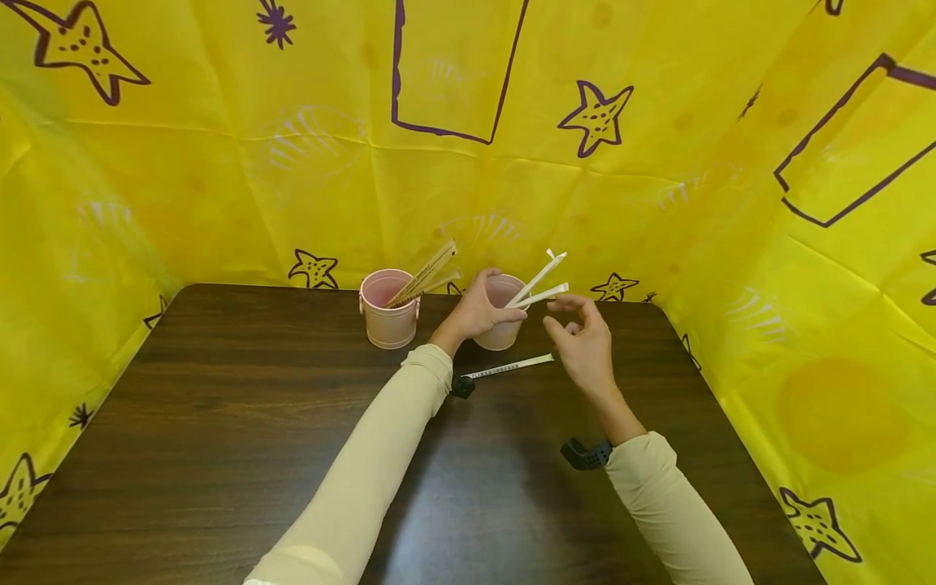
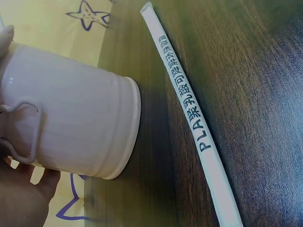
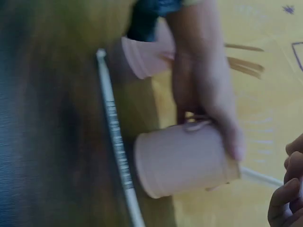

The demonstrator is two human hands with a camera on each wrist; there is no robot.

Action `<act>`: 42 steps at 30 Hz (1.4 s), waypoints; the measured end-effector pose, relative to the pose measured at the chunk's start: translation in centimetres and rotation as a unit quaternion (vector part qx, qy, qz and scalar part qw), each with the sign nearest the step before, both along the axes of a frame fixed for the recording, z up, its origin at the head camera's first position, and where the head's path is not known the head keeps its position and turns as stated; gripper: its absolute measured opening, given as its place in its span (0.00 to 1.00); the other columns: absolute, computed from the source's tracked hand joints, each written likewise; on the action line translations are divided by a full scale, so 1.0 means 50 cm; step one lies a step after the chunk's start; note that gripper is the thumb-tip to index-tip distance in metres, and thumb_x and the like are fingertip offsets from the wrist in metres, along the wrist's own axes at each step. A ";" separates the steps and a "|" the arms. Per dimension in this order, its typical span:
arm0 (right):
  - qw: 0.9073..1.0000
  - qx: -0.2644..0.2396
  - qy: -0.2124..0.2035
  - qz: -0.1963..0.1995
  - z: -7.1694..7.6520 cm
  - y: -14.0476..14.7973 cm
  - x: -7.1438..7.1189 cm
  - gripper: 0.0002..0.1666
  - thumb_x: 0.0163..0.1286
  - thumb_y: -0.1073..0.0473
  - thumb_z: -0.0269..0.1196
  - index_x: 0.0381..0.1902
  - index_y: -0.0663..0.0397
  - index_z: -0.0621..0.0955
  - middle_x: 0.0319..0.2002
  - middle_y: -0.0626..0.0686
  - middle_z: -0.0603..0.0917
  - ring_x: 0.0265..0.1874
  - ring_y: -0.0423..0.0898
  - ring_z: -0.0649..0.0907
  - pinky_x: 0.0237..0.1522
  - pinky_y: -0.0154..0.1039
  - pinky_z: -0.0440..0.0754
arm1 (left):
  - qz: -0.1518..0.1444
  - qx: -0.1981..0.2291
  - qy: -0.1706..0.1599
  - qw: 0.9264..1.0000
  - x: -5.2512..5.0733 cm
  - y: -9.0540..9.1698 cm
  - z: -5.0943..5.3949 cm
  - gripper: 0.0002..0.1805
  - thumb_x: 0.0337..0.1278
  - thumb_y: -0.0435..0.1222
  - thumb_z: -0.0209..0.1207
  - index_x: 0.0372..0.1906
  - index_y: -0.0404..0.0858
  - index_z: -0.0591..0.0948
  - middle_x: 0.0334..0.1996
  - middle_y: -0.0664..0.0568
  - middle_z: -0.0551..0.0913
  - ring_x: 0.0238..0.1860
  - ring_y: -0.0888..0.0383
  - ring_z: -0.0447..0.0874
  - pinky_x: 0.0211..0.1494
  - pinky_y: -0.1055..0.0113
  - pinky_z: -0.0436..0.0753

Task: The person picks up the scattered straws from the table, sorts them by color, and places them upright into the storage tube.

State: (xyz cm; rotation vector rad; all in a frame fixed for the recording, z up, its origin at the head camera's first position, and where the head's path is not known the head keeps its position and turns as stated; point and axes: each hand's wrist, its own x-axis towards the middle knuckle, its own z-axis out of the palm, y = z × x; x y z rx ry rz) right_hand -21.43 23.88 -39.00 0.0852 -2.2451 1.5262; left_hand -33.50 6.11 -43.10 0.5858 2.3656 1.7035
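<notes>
My left hand grips a small pink bucket with a wire handle, thumb across its near side. Two white paper-wrapped straws lean out of that bucket to the right. Just right of their ends is my right hand, fingers loosely bent and a gap between thumb and forefinger; no object shows in it. Another wrapped straw, printed with dark lettering, lies on the table in front of the bucket. In the right wrist view only the fingertips of the right hand show, close to a straw.
A second pink bucket stands to the left, holding several slim brown-wrapped sticks. Both buckets are near the back edge of the dark wooden table. A yellow printed cloth hangs behind and along the sides.
</notes>
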 end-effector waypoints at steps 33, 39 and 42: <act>0.898 0.361 -0.156 0.196 -0.128 -0.091 0.014 0.29 0.62 0.62 0.74 0.62 0.56 0.81 0.59 0.54 0.86 0.62 0.54 0.83 0.65 0.53 0.79 | -0.013 -0.020 -0.007 1.000 -0.002 -0.003 -0.006 0.55 0.50 0.52 0.76 0.78 0.45 0.55 0.75 0.43 0.61 0.76 0.43 0.61 0.77 0.43 0.67; 0.891 0.383 -0.163 0.180 -0.134 -0.094 0.018 0.32 0.61 0.60 0.76 0.63 0.53 0.80 0.61 0.54 0.85 0.62 0.55 0.83 0.64 0.52 0.80 | -0.015 -0.014 -0.009 1.000 -0.001 -0.005 -0.004 0.55 0.52 0.51 0.75 0.78 0.45 0.55 0.76 0.43 0.60 0.77 0.42 0.61 0.77 0.42 0.66; 0.887 0.394 -0.161 0.181 -0.133 -0.095 0.022 0.32 0.61 0.59 0.75 0.64 0.52 0.80 0.62 0.53 0.84 0.62 0.54 0.83 0.64 0.53 0.80 | -0.014 -0.011 -0.007 1.000 -0.002 -0.006 -0.002 0.54 0.52 0.50 0.75 0.78 0.45 0.55 0.76 0.43 0.60 0.77 0.42 0.61 0.77 0.42 0.66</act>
